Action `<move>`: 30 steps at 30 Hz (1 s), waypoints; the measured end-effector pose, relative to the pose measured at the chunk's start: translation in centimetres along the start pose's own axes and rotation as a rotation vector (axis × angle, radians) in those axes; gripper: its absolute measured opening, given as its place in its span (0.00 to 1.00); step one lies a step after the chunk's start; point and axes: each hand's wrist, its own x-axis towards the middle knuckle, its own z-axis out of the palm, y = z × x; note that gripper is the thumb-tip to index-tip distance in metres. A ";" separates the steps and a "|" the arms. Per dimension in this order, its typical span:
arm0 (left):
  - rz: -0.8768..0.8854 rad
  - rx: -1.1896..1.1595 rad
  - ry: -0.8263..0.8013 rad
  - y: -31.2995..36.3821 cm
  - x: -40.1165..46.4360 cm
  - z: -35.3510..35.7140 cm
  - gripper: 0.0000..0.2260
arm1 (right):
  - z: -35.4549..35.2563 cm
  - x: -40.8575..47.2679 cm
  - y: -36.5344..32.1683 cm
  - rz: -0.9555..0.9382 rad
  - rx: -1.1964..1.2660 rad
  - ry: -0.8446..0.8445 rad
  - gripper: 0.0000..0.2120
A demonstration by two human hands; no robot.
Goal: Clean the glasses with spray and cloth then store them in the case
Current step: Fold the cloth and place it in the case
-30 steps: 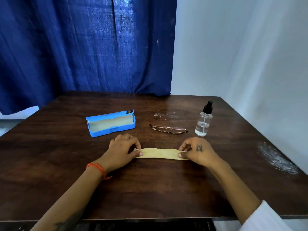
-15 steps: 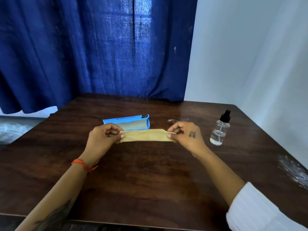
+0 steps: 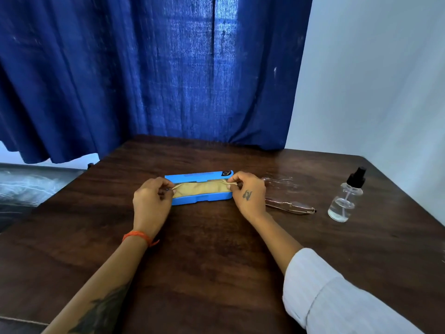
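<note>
A folded tan cloth (image 3: 201, 188) lies stretched inside the open blue glasses case (image 3: 202, 200) at the table's middle. My left hand (image 3: 151, 201) pinches the cloth's left end at the case's left edge. My right hand (image 3: 248, 194) pinches its right end at the case's right edge. The thin-framed glasses (image 3: 292, 208) lie folded on the table just right of my right hand. A clear spray bottle (image 3: 345, 198) with a black nozzle stands upright further right.
The dark wooden table (image 3: 216, 256) reaches a blue curtain (image 3: 154, 68) at the back and a white wall (image 3: 375, 80) on the right. A wet smear (image 3: 279, 181) shines on the wood behind the glasses.
Both hands lifted the cloth off the table, carried it back over the case and lowered it into the case. The glasses and bottle stayed put.
</note>
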 end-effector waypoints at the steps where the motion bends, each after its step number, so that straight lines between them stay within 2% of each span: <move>1: -0.001 0.011 -0.004 -0.2 0.1 0.1 0.07 | 0.3 0.0 0.1 -0.010 -0.004 0.004 0.05; 6: -0.007 0.025 -0.021 -0.3 0.2 0.4 0.05 | 0.9 -0.3 0.2 -0.023 -0.026 0.055 0.05; 10: 0.017 0.053 0.010 -0.3 0.1 0.6 0.04 | 1.0 -0.8 -0.1 -0.116 -0.045 0.109 0.04; 14: 0.073 0.104 0.037 -0.1 -0.2 0.6 0.06 | 0.9 -1.7 -0.4 -0.243 -0.104 0.131 0.08; 17: 0.329 0.223 -0.067 0.1 -0.5 0.7 0.04 | 1.2 -2.4 -0.8 -0.320 -0.204 -0.019 0.08; 19: 0.431 0.292 -0.162 0.3 -0.8 1.0 0.06 | 1.6 -2.6 -0.8 -0.331 -0.287 -0.147 0.12; 24: 0.392 0.409 -0.304 0.1 -1.3 1.7 0.15 | 2.2 -2.6 -0.5 -0.331 -0.405 -0.310 0.23; 30: 0.370 0.418 -0.303 0.3 -1.5 1.5 0.17 | 2.0 -1.9 -0.6 -0.344 -0.476 -0.359 0.23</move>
